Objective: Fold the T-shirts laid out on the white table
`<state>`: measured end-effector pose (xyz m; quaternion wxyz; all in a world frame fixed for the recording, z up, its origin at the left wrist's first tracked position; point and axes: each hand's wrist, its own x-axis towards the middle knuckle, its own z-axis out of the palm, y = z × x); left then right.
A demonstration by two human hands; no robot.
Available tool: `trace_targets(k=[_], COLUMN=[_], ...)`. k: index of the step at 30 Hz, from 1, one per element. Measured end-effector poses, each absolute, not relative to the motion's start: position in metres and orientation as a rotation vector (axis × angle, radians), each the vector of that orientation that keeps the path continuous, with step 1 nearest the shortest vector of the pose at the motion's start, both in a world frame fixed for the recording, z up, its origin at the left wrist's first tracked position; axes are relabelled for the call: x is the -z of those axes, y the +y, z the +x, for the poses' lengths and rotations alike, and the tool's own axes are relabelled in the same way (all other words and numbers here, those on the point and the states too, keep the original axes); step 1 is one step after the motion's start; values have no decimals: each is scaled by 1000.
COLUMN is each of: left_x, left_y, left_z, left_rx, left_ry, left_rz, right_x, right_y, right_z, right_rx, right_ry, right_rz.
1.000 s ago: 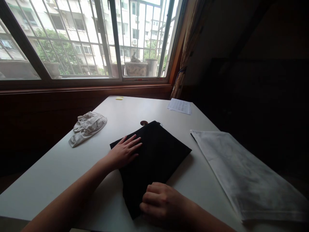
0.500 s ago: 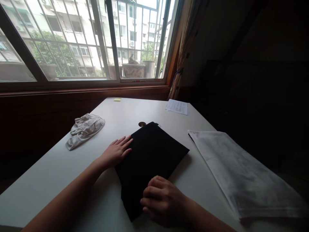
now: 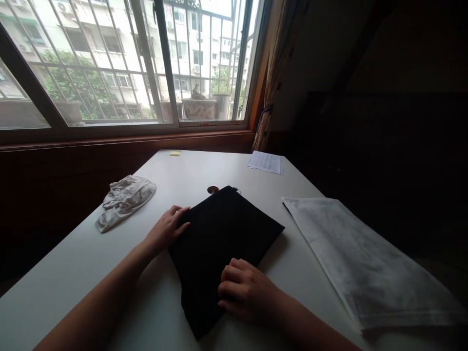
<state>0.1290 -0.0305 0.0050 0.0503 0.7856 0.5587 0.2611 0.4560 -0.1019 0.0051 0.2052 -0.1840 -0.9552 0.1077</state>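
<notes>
At the near middle of the table (image 3: 310,282), the black cloth (image 3: 226,239) lies folded and angled, with one corner toward the far side, one toward the right and a narrow end toward the near side. The left hand (image 3: 166,229) is at its left edge; the right hand (image 3: 248,287) is at its near right edge.

Principal change: the left hand is now withdrawn from the face of the black cloth to its left edge. Only the fingertips and thumb overlap the fabric. Judgement: contact on this side is light, and the work in hand is at the edges rather than across the face.

Finger state, left: extended and parted, with no grasp visible. Finger state, right: curled toward the palm; whether they pinch the fabric cannot be determined.

Difference from the earliest frame: that frame shows the left hand spread over the far left part of the black cloth, with the left corner projecting beyond it. That corner no longer projects. The right hand sits slightly farther along the near right edge. The white cloth (image 3: 358,258) at right, crumpled cloth (image 3: 127,197) at left and papers (image 3: 266,162) at far right appear undisturbed; their small shift is consistent with camera movement.
</notes>
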Motion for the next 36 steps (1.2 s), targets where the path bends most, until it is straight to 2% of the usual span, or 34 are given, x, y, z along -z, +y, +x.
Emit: trace_targets(k=[9, 17, 23, 32, 36], left_x=[-8, -14, -24, -23, -17], left_y=[-23, -24, -26, -23, -20], left_z=[103, 101, 105, 102, 92], left_rx=[-896, -964, -1047, -1161, -1193], left_ry=[1729, 1685, 1726, 1798, 1828], left_rz=[2043, 1990, 1961, 1934, 1913], right_x=[-17, -1, 0, -17, -34], right_y=[-93, -28, -14, -19, -31], right_z=[463, 539, 559, 554, 549], right_rx=[-293, 113, -153, -276, -529], right_ry=[-2532, -2045, -2029, -2031, -2131], right_rz=[-850, -1579, -1630, -1679, -1650])
